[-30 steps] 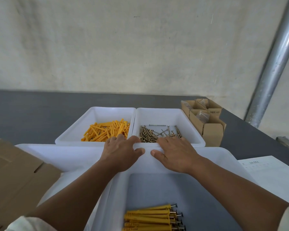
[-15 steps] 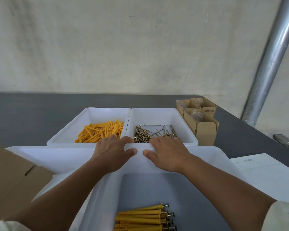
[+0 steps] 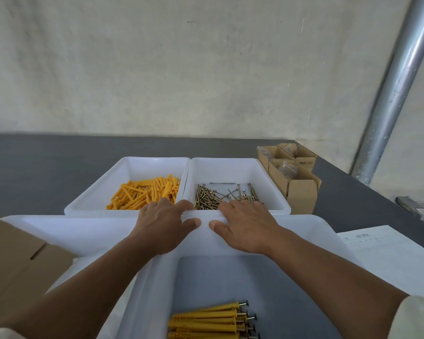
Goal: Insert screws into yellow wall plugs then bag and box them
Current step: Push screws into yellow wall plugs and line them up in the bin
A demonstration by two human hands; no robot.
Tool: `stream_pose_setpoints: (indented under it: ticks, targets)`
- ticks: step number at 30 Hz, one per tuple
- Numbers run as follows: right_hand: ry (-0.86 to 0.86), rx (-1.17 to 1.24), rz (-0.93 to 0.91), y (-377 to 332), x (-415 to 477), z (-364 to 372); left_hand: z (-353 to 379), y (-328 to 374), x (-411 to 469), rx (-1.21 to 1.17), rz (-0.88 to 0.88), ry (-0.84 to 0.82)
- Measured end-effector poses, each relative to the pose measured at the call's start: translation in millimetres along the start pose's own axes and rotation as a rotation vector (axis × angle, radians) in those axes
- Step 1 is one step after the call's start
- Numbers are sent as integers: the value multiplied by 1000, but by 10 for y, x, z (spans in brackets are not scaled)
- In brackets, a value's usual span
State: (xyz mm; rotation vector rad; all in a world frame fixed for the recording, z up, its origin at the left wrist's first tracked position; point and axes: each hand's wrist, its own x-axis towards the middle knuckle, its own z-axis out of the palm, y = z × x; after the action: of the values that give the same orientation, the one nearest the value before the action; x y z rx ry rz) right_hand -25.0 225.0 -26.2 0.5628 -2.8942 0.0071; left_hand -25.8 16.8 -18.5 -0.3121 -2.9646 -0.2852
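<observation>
My left hand (image 3: pixel 164 223) and my right hand (image 3: pixel 245 226) both grip the far rim of the near white bin (image 3: pixel 306 228), fingers curled over its edge and thumbs on the inner side, nearly touching. Inside that bin, at the bottom of the view, lies a stack of yellow wall plugs with screws inserted (image 3: pixel 211 319). Beyond my hands stand two white trays side by side: the left tray (image 3: pixel 132 165) holds loose yellow plugs (image 3: pixel 145 194), the right tray (image 3: pixel 267 182) holds loose screws (image 3: pixel 220 195).
Small open cardboard boxes (image 3: pixel 296 189) with clear bags stand right of the screw tray. A large cardboard box (image 3: pixel 10 260) lies at the left, with another white bin (image 3: pixel 66 231) beside it. A printed paper (image 3: pixel 389 255) lies at the right. A metal pole (image 3: pixel 397 81) rises behind.
Both hands keep the same hold on the bin's rim. The view has drifted slightly, so everything sits a little further left.
</observation>
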Motion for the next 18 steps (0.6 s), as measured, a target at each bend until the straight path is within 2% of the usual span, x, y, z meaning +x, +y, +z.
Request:
stream_pose_setpoints:
  ticks: [18]
  targets:
    - [-22,-8,12,-14,-15,-14,30,-21,-4,-20,5,19]
